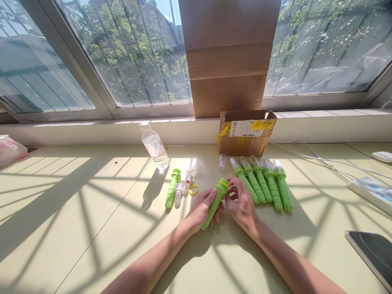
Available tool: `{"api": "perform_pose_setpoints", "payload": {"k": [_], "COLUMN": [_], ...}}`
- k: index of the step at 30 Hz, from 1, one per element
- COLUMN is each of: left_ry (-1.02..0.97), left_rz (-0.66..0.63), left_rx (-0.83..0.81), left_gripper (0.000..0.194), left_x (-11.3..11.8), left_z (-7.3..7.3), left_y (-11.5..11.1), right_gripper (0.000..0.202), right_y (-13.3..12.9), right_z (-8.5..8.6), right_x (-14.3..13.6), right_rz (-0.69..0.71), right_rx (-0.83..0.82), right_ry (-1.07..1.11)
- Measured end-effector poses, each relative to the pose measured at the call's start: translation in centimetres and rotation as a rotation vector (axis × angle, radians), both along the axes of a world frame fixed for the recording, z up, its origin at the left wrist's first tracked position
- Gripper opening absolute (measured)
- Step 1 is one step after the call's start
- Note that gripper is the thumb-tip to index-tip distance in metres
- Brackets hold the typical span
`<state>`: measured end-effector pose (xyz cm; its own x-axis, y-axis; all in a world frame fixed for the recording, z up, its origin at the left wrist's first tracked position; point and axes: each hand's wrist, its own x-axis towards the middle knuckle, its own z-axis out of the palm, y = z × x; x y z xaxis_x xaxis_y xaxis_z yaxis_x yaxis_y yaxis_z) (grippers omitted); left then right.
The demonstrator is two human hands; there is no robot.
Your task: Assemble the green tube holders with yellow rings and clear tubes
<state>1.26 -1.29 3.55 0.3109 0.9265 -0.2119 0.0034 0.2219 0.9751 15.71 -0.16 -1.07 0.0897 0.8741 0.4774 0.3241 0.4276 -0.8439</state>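
My left hand (200,208) is wrapped round a green ribbed plastic handle (213,207), held tilted above the table with its open neck up and to the right. A yellow ring (223,182) sits round that neck. The curled fingers of my right hand (241,204) pinch at the neck just below the ring; their tips are partly hidden. To the left lies another green handle (173,190) with a bare threaded neck. Beside it are a loose yellow ring (193,190), clear-and-white plastic inserts (178,194) and a clear cap (194,169).
Several green handles with clear caps (269,183) lie in a row at right, near a clear cup (222,161). Behind stand a cardboard box (245,141) and a water bottle (155,148). A power strip (372,194), white cables (318,157) and a phone (372,253) are far right.
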Motion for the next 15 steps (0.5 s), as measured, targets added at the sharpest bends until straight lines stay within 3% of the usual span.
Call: {"api": "perform_pose_setpoints", "payload": {"k": [15], "left_ry": [0.046], "left_rz": [-0.014], "left_rx": [0.005], "left_gripper": [0.039], "left_x": [-0.07], "left_z": [0.27], "left_y": [0.31], "right_gripper": [0.018], "right_y": [-0.24], "right_z": [0.41], "right_x": [-0.01], "right_rz": [0.04], "right_rx": [-0.025], "right_ry": [0.033]}}
